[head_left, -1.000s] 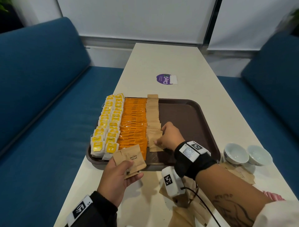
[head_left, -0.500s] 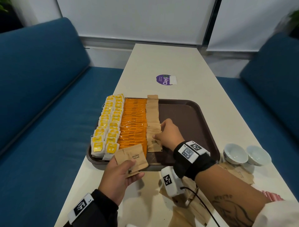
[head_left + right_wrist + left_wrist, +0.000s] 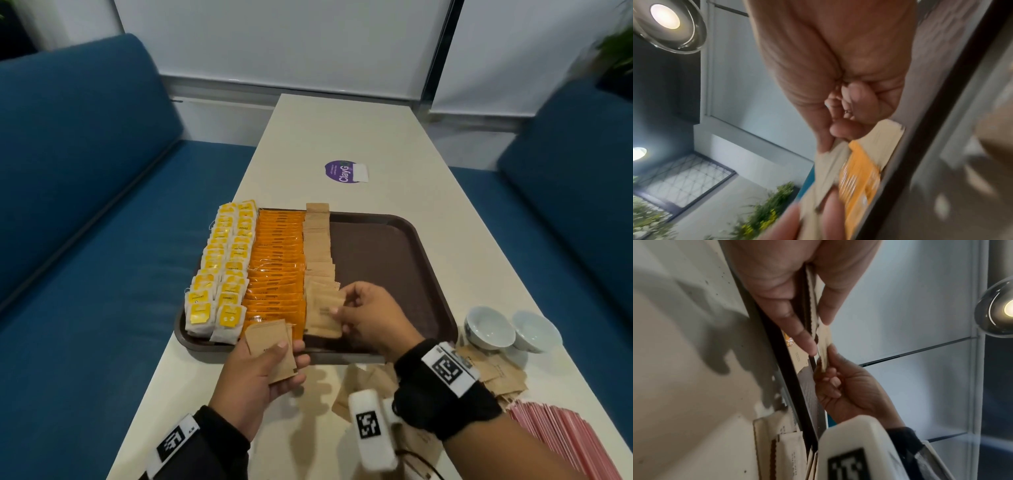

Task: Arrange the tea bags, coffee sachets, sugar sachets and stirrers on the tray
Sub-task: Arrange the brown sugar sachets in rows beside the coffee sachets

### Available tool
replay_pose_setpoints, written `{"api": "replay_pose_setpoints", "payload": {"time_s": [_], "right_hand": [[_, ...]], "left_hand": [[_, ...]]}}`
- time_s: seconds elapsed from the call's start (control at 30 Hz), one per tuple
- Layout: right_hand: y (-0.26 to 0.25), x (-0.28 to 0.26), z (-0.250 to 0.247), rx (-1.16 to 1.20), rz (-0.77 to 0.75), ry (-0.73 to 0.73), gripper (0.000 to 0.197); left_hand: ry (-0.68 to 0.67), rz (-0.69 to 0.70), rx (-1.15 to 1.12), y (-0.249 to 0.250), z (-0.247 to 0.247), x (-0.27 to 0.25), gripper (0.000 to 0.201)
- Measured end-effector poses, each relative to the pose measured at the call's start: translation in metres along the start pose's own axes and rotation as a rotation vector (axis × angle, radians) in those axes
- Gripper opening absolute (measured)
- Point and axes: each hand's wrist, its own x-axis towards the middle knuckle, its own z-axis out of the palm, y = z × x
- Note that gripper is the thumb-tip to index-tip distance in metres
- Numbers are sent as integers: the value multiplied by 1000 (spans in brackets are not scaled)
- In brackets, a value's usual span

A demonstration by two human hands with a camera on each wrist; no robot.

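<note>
A brown tray (image 3: 380, 263) lies on the white table. Its left part holds rows of yellow tea bags (image 3: 222, 274), a column of orange coffee sachets (image 3: 277, 267) and a column of brown sugar sachets (image 3: 317, 246). My left hand (image 3: 291, 353) grips a small stack of brown sugar sachets (image 3: 267, 342) just over the tray's near rim. My right hand (image 3: 339, 301) pinches one sugar sachet (image 3: 322, 315) at the near end of the sugar column, thumb on top and the other fingers curled. The right wrist view shows the same pinched sugar sachet (image 3: 830, 160).
Two white bowls (image 3: 489, 327) (image 3: 536, 330) stand right of the tray. Loose brown sachets (image 3: 493, 373) and a pile of pink sticks (image 3: 561, 442) lie near the table's front right. A purple sticker (image 3: 342, 172) sits farther back. Blue sofas (image 3: 85, 205) flank the table.
My right hand has drawn back a little along the sugar column toward the tray's near rim. The left hand keeps its stack in about the same place.
</note>
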Motion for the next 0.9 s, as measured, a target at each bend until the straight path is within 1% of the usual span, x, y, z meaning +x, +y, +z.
{"api": "replay_pose_setpoints", "payload": {"time_s": [0.07, 0.17, 0.23, 0.27, 0.33, 0.47, 0.6, 0.63, 0.8, 0.9], "right_hand": [[3, 15, -8, -123, -2, 87, 13], [10, 32, -5, -304, 62, 95, 17], [11, 39, 2, -419, 77, 103, 26], [11, 41, 5, -439, 81, 119, 32], [9, 43, 10, -418, 91, 141, 37], [7, 46, 15, -316, 113, 138, 38], [8, 50, 16, -256, 117, 167, 46], [8, 52, 15, -262, 100, 184, 46], [6, 59, 13, -321, 14, 231, 31], [4, 60, 17, -376, -28, 257, 31]], "left_hand": [[6, -17, -3, -1, -3, -1, 25], [7, -21, -3, 2, -7, -1, 25], [6, -15, -10, 4, -10, 0, 26], [7, -10, -12, 5, -11, 0, 28], [10, -3, -18, 6, -13, 1, 29], [20, -3, -26, 6, -17, 2, 32], [23, -12, -30, 6, -21, 3, 31], [23, -13, -32, 7, -22, 3, 30], [30, -7, -42, 9, -27, 2, 26], [35, -4, -42, 10, -29, 2, 26]]}}
